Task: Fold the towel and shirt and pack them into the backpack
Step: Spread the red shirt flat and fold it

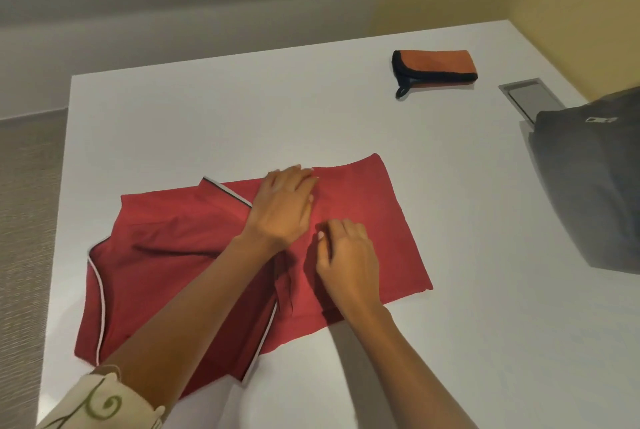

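A red shirt (166,255) with white and black trim lies partly folded on the white table (242,117), its bottom part laid over toward the right. My left hand (284,203) rests flat on the shirt's middle, fingers spread. My right hand (346,255) lies just beside it on the folded part, fingers curled down on the cloth. An orange towel (436,63) with black edging sits folded at the far right of the table. The grey backpack (588,179) stands at the right edge, partly cut off by the frame.
A metal cable hatch (530,97) is set into the table just behind the backpack. The table's left edge drops to a carpeted floor (24,220). A wall runs behind the table.
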`<state>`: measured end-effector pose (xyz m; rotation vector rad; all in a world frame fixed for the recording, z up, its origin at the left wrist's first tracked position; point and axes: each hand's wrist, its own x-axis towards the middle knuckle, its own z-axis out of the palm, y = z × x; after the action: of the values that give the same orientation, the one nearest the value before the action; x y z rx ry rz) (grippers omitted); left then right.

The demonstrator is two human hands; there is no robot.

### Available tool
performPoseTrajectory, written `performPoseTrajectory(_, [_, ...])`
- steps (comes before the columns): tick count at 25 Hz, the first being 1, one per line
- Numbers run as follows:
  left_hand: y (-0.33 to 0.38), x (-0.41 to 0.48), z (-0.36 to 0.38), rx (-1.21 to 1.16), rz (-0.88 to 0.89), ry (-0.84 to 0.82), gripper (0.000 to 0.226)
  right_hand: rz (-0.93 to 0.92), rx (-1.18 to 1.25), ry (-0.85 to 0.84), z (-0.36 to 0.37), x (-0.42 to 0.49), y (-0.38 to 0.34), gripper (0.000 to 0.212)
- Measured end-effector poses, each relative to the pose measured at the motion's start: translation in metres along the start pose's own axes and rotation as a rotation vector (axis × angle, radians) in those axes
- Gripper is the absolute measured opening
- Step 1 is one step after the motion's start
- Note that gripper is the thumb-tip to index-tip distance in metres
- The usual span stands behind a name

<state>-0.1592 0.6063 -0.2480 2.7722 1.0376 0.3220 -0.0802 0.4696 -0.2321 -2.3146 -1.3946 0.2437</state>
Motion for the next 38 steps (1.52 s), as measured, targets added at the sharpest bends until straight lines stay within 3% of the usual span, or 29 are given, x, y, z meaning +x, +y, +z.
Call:
performPoseTrajectory(3, [0.005,-0.003,0.024,0.065,-0.042,-0.248,0.059,-0.028,-0.114,-0.030,0.025,-0.002,0.015,0.046])
performPoseTrajectory(9, [0.000,-0.010,0.038,0.085,-0.134,-0.172,0.073,-0.031,-0.227,-0.122,0.043,-0.016,0.035,0.064])
performPoseTrajectory(16, [0.004,0.007,0.025,0.044,-0.337,-0.401,0.093,0.163,-0.267,-0.035,0.021,-0.016,0.084,0.072])
performPoseTrajectory(19, [0.027,0.032,0.018,0.049,-0.186,-0.296,0.101,0.220,-0.182,-0.038,0.008,-0.011,0.093,0.067])
performPoseTrajectory(23, [0.060,0.085,0.015,0.166,0.232,-0.227,0.088,0.374,-0.080,-0.009,-0.024,-0.001,0.105,0.059])
performPoseTrajectory(26, [0.076,0.119,0.017,0.339,0.402,-0.298,0.073,0.450,-0.022,-0.122,-0.047,0.005,0.119,0.054])
performPoseTrajectory(32, [0.096,0.160,0.014,0.557,0.409,-0.386,0.029,0.557,0.143,-0.307,-0.055,0.012,0.138,0.021])
performPoseTrajectory(38, [0.121,0.177,0.024,0.411,0.327,-0.257,0.020,0.592,0.227,-0.222,-0.085,0.025,0.176,0.012])
